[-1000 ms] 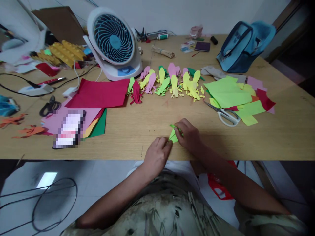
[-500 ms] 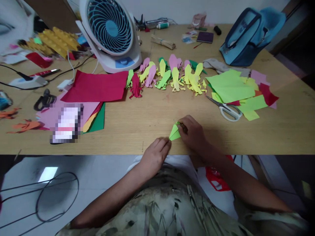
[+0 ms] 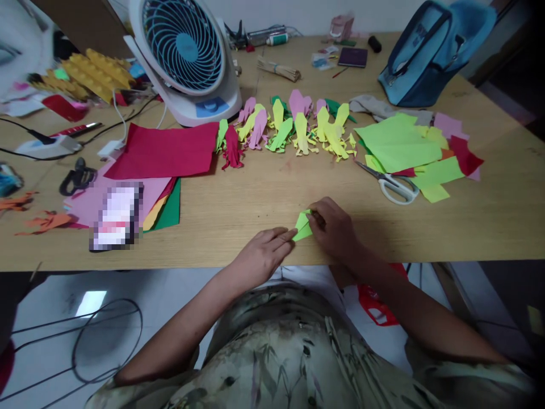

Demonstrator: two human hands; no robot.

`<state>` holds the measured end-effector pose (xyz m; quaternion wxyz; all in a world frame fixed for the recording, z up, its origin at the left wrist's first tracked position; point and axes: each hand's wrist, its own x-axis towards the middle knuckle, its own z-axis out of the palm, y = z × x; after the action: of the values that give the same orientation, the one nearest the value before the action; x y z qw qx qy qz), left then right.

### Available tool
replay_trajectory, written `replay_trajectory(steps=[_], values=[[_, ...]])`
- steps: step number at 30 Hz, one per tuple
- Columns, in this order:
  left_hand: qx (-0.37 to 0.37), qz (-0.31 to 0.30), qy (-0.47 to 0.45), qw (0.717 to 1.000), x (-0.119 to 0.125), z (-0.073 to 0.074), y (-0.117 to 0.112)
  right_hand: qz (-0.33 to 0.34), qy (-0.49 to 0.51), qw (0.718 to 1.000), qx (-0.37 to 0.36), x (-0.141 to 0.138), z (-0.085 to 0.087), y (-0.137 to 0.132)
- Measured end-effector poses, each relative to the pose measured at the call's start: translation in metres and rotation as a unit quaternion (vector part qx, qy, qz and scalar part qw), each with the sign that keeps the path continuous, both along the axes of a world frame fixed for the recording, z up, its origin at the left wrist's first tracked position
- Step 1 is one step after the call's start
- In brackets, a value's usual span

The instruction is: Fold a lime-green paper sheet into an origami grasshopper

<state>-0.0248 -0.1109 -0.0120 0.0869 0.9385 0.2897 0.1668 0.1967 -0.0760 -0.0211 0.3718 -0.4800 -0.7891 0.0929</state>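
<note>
A small folded piece of light green paper lies near the front edge of the wooden table. My right hand pinches its upper right part, fingers closed over the fold. My left hand lies with fingers stretched out flat, their tips pressing the paper's lower left corner. Farther back lies a row of finished folded paper figures in pink, yellow, green and red.
White-handled scissors lie right of my hands beside loose green, pink and red paper sheets. A red sheet and a paper stack lie left. A desk fan, blue bag, black scissors and cables stand at the back.
My left hand's fingers went from a pinch to stretched flat on the paper's corner. The paper piece shifted slightly under my right hand. The view tilted a little.
</note>
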Motion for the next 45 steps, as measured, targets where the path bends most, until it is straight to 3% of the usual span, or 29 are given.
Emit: replay_trajectory(steps=[12,31,45], values=[[-0.006,-0.018,0.024,1.000,-0.018,-0.002,-0.002,-0.011,0.014,1.000,-0.015,-0.001,0.000,0.000],[-0.054,-0.010,-0.014,0.998,-0.016,0.003,-0.004,-0.010,0.020,1.000,-0.012,-0.002,0.000,0.000],[-0.040,-0.018,0.055,0.997,-0.013,0.010,-0.001,-0.009,0.018,1.000,0.004,-0.002,-0.001,0.001]])
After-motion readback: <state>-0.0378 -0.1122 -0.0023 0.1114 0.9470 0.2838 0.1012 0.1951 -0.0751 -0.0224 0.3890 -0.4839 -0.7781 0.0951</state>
